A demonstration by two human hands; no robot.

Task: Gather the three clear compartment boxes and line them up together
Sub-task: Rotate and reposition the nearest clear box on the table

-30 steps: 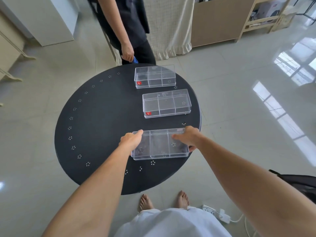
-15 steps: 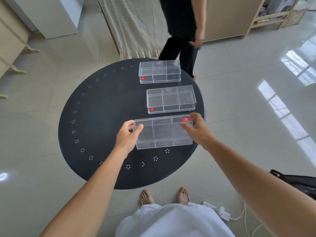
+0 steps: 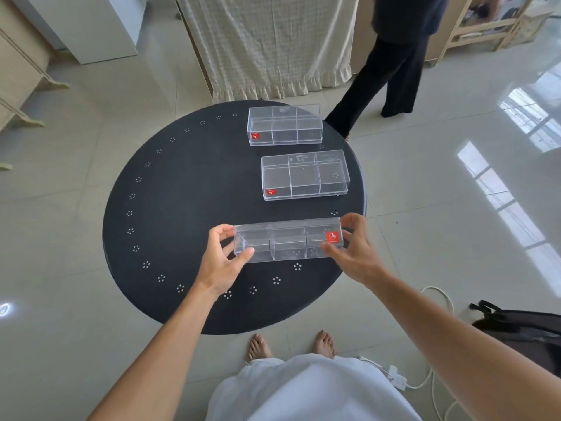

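Clear boxes [image 3: 288, 240] on a black worktop [image 3: 188, 208]
Red stickers [image 3: 332, 237] mark each box; white dot clusters ring the worktop's edge.

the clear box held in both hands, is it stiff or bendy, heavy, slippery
The held box probably is stiff: its walls and dividers look straight though the left hand and right hand pinch only its ends. It looks light, since its compartments appear empty. The glossy plastic may be slippery, so a fingertip grip could slide.

Both hands [image 3: 288, 259] in pinching grip
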